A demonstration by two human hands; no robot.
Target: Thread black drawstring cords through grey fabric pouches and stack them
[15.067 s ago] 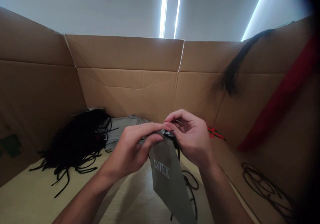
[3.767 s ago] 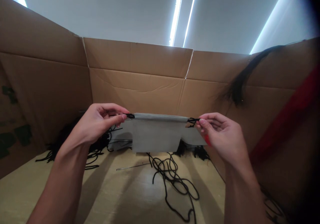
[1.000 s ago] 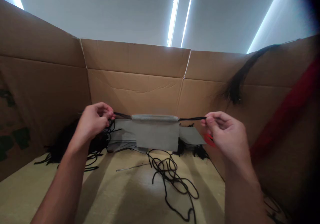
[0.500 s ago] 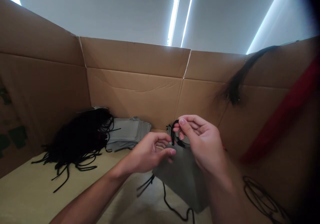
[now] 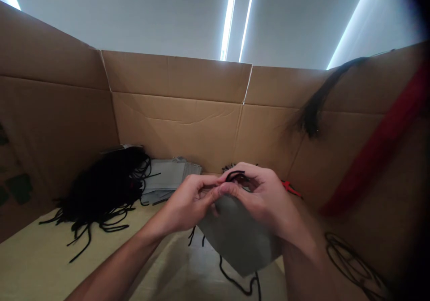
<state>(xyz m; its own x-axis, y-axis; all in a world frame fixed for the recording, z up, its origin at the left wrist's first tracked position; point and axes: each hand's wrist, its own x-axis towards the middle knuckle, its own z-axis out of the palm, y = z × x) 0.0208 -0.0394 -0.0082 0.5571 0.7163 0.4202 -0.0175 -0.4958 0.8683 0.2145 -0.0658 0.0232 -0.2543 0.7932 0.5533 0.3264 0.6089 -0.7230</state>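
Note:
A grey bag point(image 5: 245, 242), flat-looking with a lower corner pointing toward me, hangs tilted between my hands. At its top edge my left hand point(image 5: 196, 202) is closed, thumb against fingers, on the bag. My right hand point(image 5: 260, 195) pinches right beside it, thumb tip nearly touching the left one. A black cord point(image 5: 237, 174) curves up between the right thumb and fingers; where it enters the bag is hidden by the fingers. More black cord point(image 5: 235, 283) dangles beneath the bag, and short cord ends show at its left.
A heap of black cords point(image 5: 101, 193) lies at left, beside a stack of grey bags point(image 5: 164, 175). Cardboard walls point(image 5: 178, 113) surround the pale table point(image 5: 36, 256). A red-handled tool point(image 5: 291, 189) sits behind my right hand. Dark strands point(image 5: 312, 117) and red material point(image 5: 372, 157) hang at right.
My right hand has come down from holding the cord loop up to pinching at the bag's top edge. My left fingers have closed there too, and the two hands now meet.

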